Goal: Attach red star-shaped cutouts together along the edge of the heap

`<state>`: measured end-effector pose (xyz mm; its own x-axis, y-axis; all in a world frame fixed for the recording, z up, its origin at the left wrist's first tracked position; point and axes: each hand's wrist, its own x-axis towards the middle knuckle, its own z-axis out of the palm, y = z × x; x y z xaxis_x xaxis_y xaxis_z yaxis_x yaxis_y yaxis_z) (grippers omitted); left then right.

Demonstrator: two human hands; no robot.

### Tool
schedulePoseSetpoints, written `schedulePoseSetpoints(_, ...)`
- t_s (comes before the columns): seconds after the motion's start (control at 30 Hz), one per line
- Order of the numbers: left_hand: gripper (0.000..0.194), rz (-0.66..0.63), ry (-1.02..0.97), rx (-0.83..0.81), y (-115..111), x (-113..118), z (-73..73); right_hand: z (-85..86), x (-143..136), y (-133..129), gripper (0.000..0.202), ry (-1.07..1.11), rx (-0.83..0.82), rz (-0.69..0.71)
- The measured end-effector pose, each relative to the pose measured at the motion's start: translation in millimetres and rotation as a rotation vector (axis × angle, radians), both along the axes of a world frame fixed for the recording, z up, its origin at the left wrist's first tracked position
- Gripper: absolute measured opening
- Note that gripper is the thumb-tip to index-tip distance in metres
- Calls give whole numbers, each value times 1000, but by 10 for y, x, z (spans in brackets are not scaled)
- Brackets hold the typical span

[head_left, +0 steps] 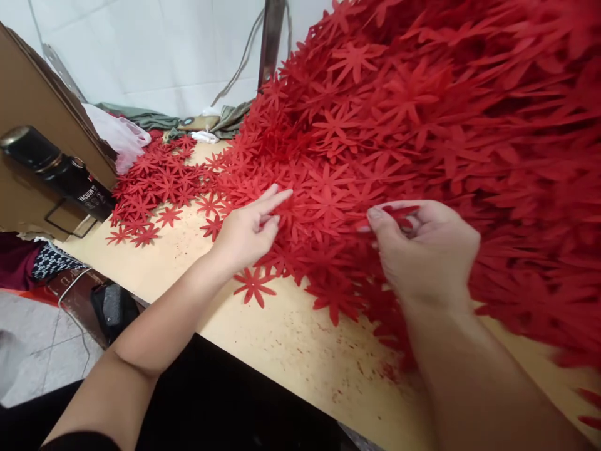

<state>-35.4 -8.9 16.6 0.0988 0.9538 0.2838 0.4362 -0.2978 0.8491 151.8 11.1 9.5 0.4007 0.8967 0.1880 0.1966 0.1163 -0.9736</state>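
A large heap of red flower-shaped cutouts (404, 106), with long narrow petals, fills the right side of the table. At the left edge of this heap is my left hand (248, 232), its forefinger stretched out over the cutouts and the other fingers partly bent; I see nothing held in it. My right hand (422, 244) is closed in front of the heap, thumb and forefinger pinched together. Red petals of a cutout (401, 212) show between its fingers, and the rest of that piece is hidden. A single cutout (254, 286) lies flat below my left hand.
A smaller pile of red cutouts (164, 175) lies at the back left, beside a white plastic bag (124, 134). A black vacuum flask (59, 172) leans by a cardboard box (28, 81). The pale wooden table (300, 351) carries red scraps along its front; dark green cloth (136, 116) lies behind.
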Motion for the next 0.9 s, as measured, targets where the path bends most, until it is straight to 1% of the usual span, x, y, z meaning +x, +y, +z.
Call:
schedulePoseSetpoints(0.07,43,59,87,114,22,-151,83,26,8,-2,14,6,-26,-27)
schedulePoseSetpoints(0.1,40,100,147,169,55,-249,122,29,19,5,15,-14,-13,-43)
schedulePoseSetpoints(0.13,37,148,227,206,103,-363,154,25,33,16,15,-44,11,-56)
schedulePoseSetpoints(0.17,37,197,359,214,161,-491,180,17,48,28,15,-78,38,-70)
schedulePoseSetpoints(0.23,34,283,677,164,289,-767,209,0,74,47,16,-126,76,-100)
schedulePoseSetpoints(0.3,37,365,933,47,396,-1026,212,-5,87,49,16,-140,73,-105)
schedulePoseSetpoints(0.4,43,438,1135,-97,463,-1280,183,19,81,23,9,-111,39,-54)
schedulePoseSetpoints(0.47,43,444,1208,-125,460,-1347,149,46,68,2,7,-83,-31,-27)
schedulePoseSetpoints(0.57,41,444,1283,-104,452,-1361,92,76,61,-3,5,-71,-101,-63)
schedulePoseSetpoints(0.67,37,419,1335,-76,457,-1358,46,60,78,19,11,-66,-54,-84)
schedulePoseSetpoints(0.77,37,413,1361,-39,447,-1372,27,-2,98,48,23,-71,11,-35)
schedulePoseSetpoints(0.83,39,452,1350,-3,429,-1385,36,-59,107,72,33,-86,39,-21)
schedulePoseSetpoints(0.9,40,509,1314,47,410,-1401,66,-124,119,105,42,-128,80,-59)
